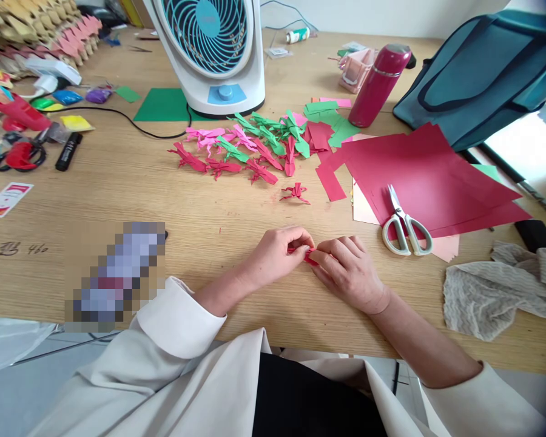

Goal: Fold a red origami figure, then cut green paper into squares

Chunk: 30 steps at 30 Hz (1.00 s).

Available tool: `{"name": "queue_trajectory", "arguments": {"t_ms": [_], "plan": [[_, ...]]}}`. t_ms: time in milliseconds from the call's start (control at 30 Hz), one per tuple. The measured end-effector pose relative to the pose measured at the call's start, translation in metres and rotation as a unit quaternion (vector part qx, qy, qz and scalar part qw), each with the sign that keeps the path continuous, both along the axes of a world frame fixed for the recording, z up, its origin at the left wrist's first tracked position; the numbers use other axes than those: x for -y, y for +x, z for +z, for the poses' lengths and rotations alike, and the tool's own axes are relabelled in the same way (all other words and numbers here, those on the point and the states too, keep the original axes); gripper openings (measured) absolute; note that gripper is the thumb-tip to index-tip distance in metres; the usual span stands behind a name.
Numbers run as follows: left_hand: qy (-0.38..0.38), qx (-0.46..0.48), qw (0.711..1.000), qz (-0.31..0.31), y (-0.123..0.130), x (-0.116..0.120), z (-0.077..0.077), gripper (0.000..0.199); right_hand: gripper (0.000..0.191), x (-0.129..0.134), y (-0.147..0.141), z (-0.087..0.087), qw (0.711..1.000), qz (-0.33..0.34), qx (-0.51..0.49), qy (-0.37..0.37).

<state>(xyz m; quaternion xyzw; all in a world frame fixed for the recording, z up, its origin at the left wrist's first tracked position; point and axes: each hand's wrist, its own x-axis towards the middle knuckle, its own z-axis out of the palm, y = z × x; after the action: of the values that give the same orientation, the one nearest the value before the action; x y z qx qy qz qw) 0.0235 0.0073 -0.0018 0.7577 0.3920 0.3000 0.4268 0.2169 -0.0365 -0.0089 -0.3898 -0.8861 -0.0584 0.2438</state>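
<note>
Both hands meet over the near middle of the table around a small folded piece of red paper point(310, 255). My left hand point(279, 255) pinches its left end between thumb and fingers. From the other side my right hand point(346, 270) grips it, fingers curled; most of the piece is hidden by the fingers. Just beyond lies a single folded red paper figure point(295, 192) with thin legs. Farther back is a loose cluster of similar folded figures, red point(221, 168), pink point(209, 139) and green point(273, 138).
White-handled scissors point(407, 227) rest by large red paper sheets point(418, 176) at right. Behind stand a fan point(227, 91), a red flask point(377, 88) and a teal bag point(477, 79). A marker point(68, 152) lies left; a crumpled cloth point(491, 297) sits at the right edge.
</note>
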Motion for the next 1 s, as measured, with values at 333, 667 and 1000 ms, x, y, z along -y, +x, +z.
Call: {"name": "queue_trajectory", "arguments": {"t_ms": [333, 667, 1000], "plan": [[0.146, -0.138, 0.977, -0.071, -0.005, 0.003, -0.002, 0.015, 0.010, 0.000, -0.001, -0.001, 0.997, 0.053, 0.015, -0.057], [0.256, -0.189, 0.942, -0.102, -0.027, 0.026, 0.003, 0.020, 0.011, 0.004, 0.000, 0.005, 0.996, 0.056, 0.018, -0.062], [0.320, -0.222, 0.913, -0.119, -0.030, 0.030, -0.003, 0.019, 0.014, 0.008, 0.004, -0.001, 0.993, 0.098, 0.026, -0.067]]}}
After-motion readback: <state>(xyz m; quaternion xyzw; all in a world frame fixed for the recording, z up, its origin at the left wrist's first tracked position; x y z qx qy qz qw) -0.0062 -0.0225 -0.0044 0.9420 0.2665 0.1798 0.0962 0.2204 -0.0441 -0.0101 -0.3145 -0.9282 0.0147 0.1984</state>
